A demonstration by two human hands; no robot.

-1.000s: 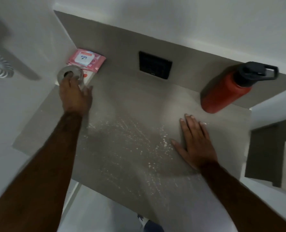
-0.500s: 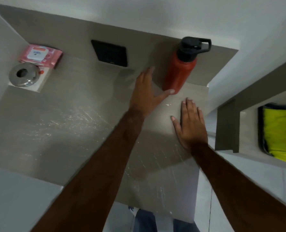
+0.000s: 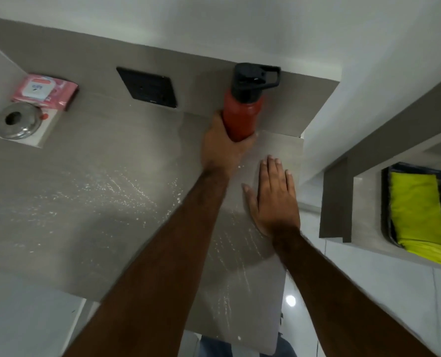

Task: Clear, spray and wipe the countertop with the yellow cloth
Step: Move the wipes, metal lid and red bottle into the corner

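A grey countertop (image 3: 90, 191) carries white specks and streaks across its middle. At its back right stands a red bottle (image 3: 242, 112) with a black lid. My left hand (image 3: 222, 148) is wrapped around the bottle's lower part. My right hand (image 3: 271, 199) lies flat on the counter, fingers together, just right of the left wrist. A folded yellow cloth (image 3: 418, 212) rests in a dark tray (image 3: 385, 202) on a lower ledge at the far right.
A pink wipes pack (image 3: 44, 91) and a round steel lid (image 3: 17, 121) on a white box sit in the back left corner. A black wall plate (image 3: 148, 87) is on the backsplash. A white wall borders the counter's right end.
My left hand left the steel lid, crossed to the right and closed around the red bottle. The view swung right, bringing the yellow cloth in. My right hand stayed flat.
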